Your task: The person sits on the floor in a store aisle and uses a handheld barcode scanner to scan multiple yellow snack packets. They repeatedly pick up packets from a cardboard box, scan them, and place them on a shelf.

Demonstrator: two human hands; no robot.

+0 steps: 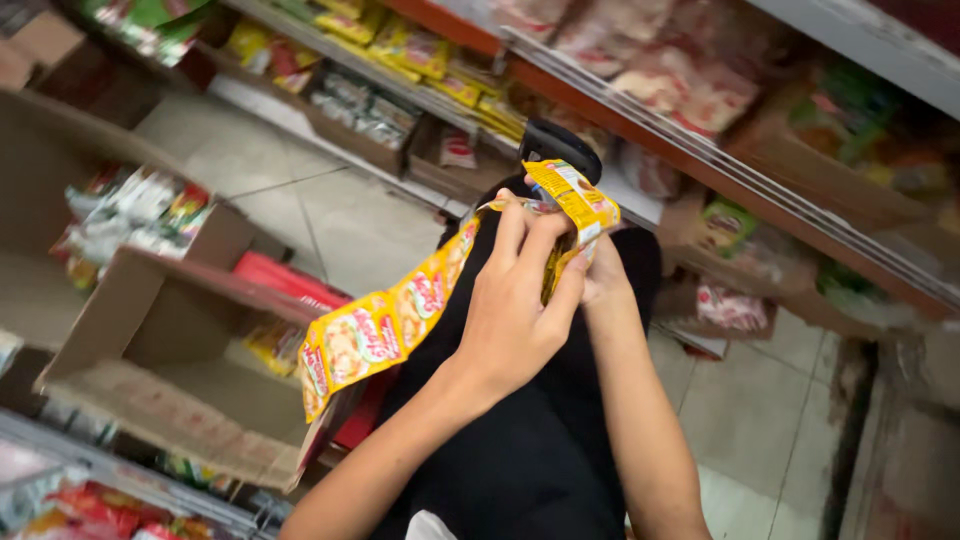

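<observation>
The left hand point(510, 310) is closed around the top of a chain of joined yellow sachets point(400, 320), with the fingers curled over the band just where it bends. The right hand point(598, 272) sits just behind it and pinches the uppermost sachet point(578, 198), which stands up above both hands. Both grips are narrow and tight on the packets.

The step in hand looks like separating or folding one sachet from the strip. To do it well, my judgement is that the two pinches should stay close on either side of the seam (a wide gap lets the foil twist and tear crookedly), and that the dangling length should be kept from swinging.

From the grip, the strip hangs down and to the left, its lower end reaching the edge of an open cardboard box point(160, 370). Each sachet is yellow with a red patch and a pale food picture. Beyond that box, further left, a second carton point(140, 215) holds white and red packets. Above and behind the hands, store shelves point(700, 150) carry rows of yellow packs point(430, 55) and pinkish red-and-white bags point(680, 85). Below the wrists lies dark clothing point(540, 440) over a tiled floor point(330, 220).
</observation>
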